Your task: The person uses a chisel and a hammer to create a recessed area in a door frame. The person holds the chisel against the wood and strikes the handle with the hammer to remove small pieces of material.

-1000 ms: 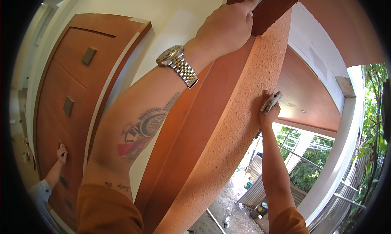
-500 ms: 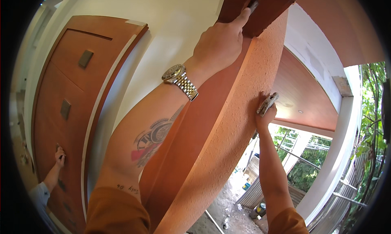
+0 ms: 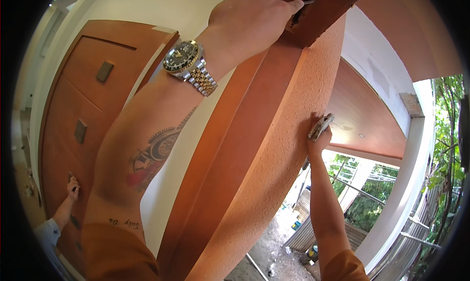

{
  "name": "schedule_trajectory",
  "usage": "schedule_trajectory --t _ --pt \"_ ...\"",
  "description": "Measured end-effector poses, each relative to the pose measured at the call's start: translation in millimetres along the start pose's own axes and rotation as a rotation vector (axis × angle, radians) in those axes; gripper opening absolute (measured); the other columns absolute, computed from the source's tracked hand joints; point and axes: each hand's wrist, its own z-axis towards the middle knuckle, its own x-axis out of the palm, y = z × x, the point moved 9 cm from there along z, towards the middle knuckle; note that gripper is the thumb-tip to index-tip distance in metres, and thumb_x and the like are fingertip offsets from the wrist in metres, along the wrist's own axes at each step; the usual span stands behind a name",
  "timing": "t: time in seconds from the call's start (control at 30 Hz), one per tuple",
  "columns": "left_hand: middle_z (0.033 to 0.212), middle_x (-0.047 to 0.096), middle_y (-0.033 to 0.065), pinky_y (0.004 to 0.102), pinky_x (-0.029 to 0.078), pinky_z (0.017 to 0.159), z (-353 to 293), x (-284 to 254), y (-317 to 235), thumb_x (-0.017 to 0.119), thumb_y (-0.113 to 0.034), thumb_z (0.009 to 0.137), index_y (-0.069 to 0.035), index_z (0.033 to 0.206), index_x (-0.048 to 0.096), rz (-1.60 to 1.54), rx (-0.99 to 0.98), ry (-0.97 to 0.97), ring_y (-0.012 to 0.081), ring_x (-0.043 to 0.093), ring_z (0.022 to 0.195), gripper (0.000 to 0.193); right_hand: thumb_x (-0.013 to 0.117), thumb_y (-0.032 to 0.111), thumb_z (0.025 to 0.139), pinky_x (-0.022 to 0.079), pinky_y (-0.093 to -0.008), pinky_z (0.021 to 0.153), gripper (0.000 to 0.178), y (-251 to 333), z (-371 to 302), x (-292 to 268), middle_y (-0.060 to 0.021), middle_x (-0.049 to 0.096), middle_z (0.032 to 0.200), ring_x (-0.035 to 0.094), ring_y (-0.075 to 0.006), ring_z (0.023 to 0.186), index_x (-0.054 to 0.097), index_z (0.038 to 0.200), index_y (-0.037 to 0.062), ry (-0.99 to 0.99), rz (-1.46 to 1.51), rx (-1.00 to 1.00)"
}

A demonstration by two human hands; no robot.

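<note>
One thin silvery tool (image 3: 308,2) is pointing rightward from our nearer, pinching left grip (image 3: 253,22) at the dark recess (image 3: 295,19) of the reddish-brown beam (image 3: 327,14), our right grip (image 3: 319,138) clasping a grey-smeared object (image 3: 320,126) below.

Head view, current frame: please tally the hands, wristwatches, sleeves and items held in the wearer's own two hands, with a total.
Hands: 3 (left hand, right hand, co-worker's hand)
Wristwatch: 1
Sleeves: 3 (left brown sleeve, right brown sleeve, co-worker's pale sleeve)
Held items: 2 (thin tool, left; stained object, right)
Total: 9
</note>
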Motion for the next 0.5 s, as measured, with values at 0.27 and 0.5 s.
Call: schedule_trajectory --t 0.27,0.5 --pt "0.095 0.074 0.0199 0.047 0.056 0.078 1 49 20 0.049 -0.014 0.103 -0.016 0.144 0.06 -0.613 -0.125 -0.197 0.0348 0.07 0.078 0.042 0.072 0.059 0.091 0.05 -0.0453 0.073 0.064 0 1 9 -0.021 0.067 0.074 0.063 -0.0378 0.071 0.066 0.08 -0.0033 0.006 0.032 -0.034" --pt "0.082 0.07 0.0204 0.0453 0.057 0.073 -16 18 6 0.051 -0.011 0.098 -0.019 0.144 0.061 -0.301 -0.163 -0.126 0.0329 0.068 0.074 0.048 0.071 0.06 0.091 0.051 -0.0464 0.074 0.065 1 1 5 -0.0217 0.068 0.075 0.064 -0.0398 0.073 0.065 0.08 -0.0033 0.002 -0.059 -0.03"
